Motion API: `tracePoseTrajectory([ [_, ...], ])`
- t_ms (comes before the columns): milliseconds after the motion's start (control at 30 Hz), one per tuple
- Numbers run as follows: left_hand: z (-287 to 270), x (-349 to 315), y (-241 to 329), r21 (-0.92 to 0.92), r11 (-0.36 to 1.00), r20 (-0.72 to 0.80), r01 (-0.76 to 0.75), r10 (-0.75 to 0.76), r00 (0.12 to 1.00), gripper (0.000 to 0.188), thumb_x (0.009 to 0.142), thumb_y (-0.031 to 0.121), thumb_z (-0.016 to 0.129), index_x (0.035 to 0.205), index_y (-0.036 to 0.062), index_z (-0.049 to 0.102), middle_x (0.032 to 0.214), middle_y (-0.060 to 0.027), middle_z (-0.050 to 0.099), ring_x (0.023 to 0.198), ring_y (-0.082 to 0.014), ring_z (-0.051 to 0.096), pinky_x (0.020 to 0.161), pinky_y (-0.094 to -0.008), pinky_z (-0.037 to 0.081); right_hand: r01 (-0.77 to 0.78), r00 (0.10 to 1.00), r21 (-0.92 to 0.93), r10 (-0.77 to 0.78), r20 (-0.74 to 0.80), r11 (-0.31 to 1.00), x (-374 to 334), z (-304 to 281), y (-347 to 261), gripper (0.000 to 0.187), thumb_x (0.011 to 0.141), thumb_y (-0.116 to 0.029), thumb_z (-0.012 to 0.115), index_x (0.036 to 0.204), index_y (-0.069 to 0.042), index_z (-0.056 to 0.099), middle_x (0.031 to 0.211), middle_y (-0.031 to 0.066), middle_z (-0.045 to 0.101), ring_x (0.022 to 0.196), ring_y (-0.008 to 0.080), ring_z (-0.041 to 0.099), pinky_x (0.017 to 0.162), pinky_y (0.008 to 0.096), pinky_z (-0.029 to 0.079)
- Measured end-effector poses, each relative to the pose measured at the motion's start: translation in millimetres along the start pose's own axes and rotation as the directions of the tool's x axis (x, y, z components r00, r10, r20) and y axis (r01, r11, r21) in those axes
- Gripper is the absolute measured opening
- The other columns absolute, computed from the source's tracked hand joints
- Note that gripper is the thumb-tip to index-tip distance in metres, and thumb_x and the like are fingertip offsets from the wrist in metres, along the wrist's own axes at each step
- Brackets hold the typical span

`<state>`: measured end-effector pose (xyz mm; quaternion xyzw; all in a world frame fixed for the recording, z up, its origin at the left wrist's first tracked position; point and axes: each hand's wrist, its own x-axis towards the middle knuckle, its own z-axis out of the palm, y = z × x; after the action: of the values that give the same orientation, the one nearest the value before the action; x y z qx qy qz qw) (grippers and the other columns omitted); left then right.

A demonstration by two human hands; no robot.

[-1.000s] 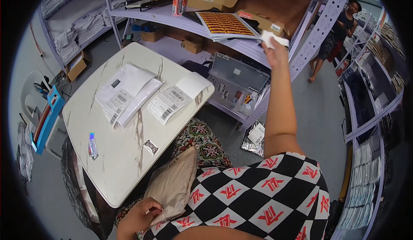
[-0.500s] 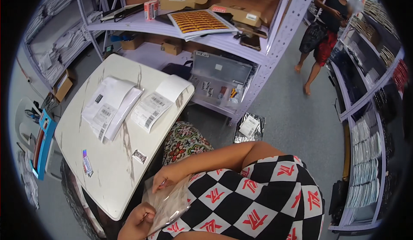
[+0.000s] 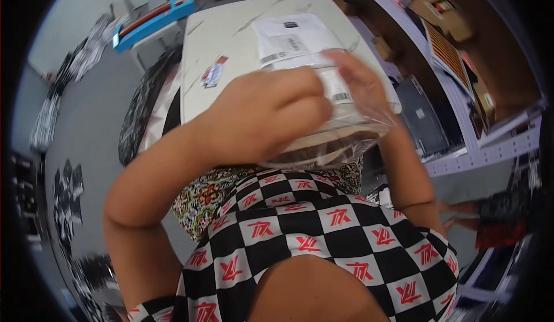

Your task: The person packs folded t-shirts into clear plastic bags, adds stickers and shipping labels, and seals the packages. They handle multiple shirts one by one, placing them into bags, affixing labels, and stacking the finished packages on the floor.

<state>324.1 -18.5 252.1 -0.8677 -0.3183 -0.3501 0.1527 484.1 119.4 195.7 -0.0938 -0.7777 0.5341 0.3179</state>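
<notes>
A clear plastic bag (image 3: pixel 332 143) is held up over the near edge of the white marbled table (image 3: pixel 225 30), with something pale brown showing through it. My left hand (image 3: pixel 268 114) is curled into a fist on the bag's left side. On its upper right side my right hand (image 3: pixel 363 82) grips it, its fingers partly smeared by motion; loose film lies across that wrist. Behind the hands lies a white mailer (image 3: pixel 303 30) with a printed label. A second white labelled piece (image 3: pixel 336 85) is partly hidden by the bag and fingers.
A small colourful sticker (image 3: pixel 214 72) lies on the table's left part. Purple metal shelving (image 3: pixel 444 166) stands at the right, holding cardboard boxes (image 3: pixel 441 13). Black plastic (image 3: pixel 147 105) is left of the table. Beyond is a long blue box (image 3: pixel 156 19). Another person's legs (image 3: pixel 467 215) show far right.
My view has swung, so the table now lies straight ahead. Both hands have come up from my lap with the clear plastic bag, to the table's near edge.
</notes>
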Motion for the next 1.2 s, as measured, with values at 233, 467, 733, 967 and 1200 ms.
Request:
tracePoseTrajectory([
  [233,-18.2,20.4,-42.3,0.271,0.941,-0.094,-0.205,0.238,0.967,0.025,0.057,0.003,0.055,0.082,0.0054,0.051,0.077,-0.0083,0.052,0.059,-0.0226,0.051,0.046,-0.0280,0.041,0.614,0.736,-0.757,-0.509,0.447,0.223,51.6,-25.5,-64.6,0.028,0.073,-0.004,0.048,0.099,-0.010,0.058,0.101,0.0059,0.054,0.100,0.0181,0.048,0.087,0.0276,0.034],
  [467,-33.8,32.1,-43.3,0.099,0.994,-0.103,-0.037,0.047,0.994,0.016,0.072,0.021,0.049,0.072,0.0047,0.049,0.064,-0.0106,0.051,0.051,-0.0233,0.050,0.044,-0.0309,0.041,0.624,0.774,-0.746,-0.321,0.546,0.234,60.6,8.8,-103.6,0.028,0.075,-0.027,0.049,0.097,-0.012,0.058,0.098,0.0085,0.054,0.097,0.0240,0.047,0.081,0.0336,0.038],
  [733,-43.3,37.6,-27.1,0.256,0.956,-0.187,-0.145,0.197,0.963,0.024,0.073,0.028,0.049,0.080,0.0045,0.052,0.067,-0.0083,0.055,0.054,-0.0197,0.055,0.047,-0.0281,0.044,0.463,0.885,-0.727,-0.228,0.405,0.506,60.9,10.5,-99.9,0.027,0.074,-0.016,0.055,0.097,-0.001,0.053,0.094,0.0100,0.053,0.089,0.0179,0.050,0.078,0.0285,0.039],
  [967,-5.2,27.0,0.2,0.057,0.968,-0.212,-0.243,0.250,0.945,0.014,0.058,0.015,0.058,0.072,0.0122,0.054,0.070,0.0019,0.050,0.049,-0.0131,0.047,0.039,-0.0227,0.036,0.319,0.921,-0.721,-0.380,0.084,0.615,25.3,-31.6,-47.7,0.012,0.078,-0.007,0.051,0.088,-0.004,0.057,0.089,0.0070,0.055,0.081,0.0161,0.051,0.074,0.0254,0.039],
  [1200,-14.6,-32.3,35.9,-0.639,0.628,0.618,0.444,0.076,0.782,0.041,0.061,0.032,0.066,0.090,0.0068,0.051,0.085,-0.0070,0.049,0.071,-0.0151,0.053,0.058,-0.0255,0.042,-0.254,0.643,-0.098,0.244,0.726,0.962,-67.9,26.4,12.4,0.012,0.075,-0.007,0.053,0.085,-0.002,0.059,0.081,0.0090,0.058,0.075,0.0201,0.055,0.068,0.0282,0.043],
])
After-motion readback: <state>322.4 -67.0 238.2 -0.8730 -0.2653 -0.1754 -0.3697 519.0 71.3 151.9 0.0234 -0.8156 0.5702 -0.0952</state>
